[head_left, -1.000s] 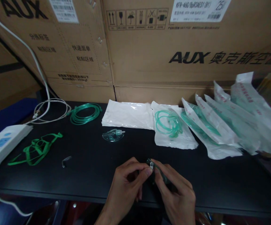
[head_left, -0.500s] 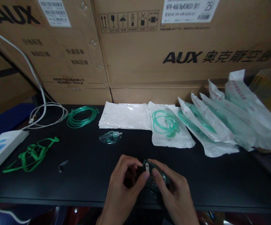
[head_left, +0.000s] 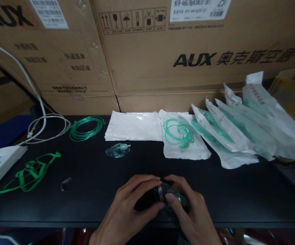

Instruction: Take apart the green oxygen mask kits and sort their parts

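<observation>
Near the front edge of the black table, my right hand [head_left: 192, 204] grips a clear, dark-looking oxygen mask [head_left: 179, 196], its thumb pressed on the shell. My left hand [head_left: 131, 204] pinches the mask's left side, fingertips above and thumb below a small metal nose strip [head_left: 160, 193]. My fingers hide much of the mask. Beyond my hands lies another clear mask [head_left: 117, 150] with a pale connector. Left of my hands rest a small clear elbow-shaped piece [head_left: 65, 183] and a tangled green elastic strap [head_left: 34, 173].
Coiled green tubing [head_left: 86, 128] lies at the back left beside a white cable [head_left: 41, 102] and a power strip [head_left: 2, 160]. White packaging [head_left: 134, 126], a pouch with tubing [head_left: 185, 153] and several sealed pouches [head_left: 239, 136] line the back. Cardboard boxes [head_left: 142, 68] stand behind.
My left fingers have shifted from beside the nose strip to over its top, and the strip now looks more tilted. My right hand keeps its grip. The camera view has shifted slightly.
</observation>
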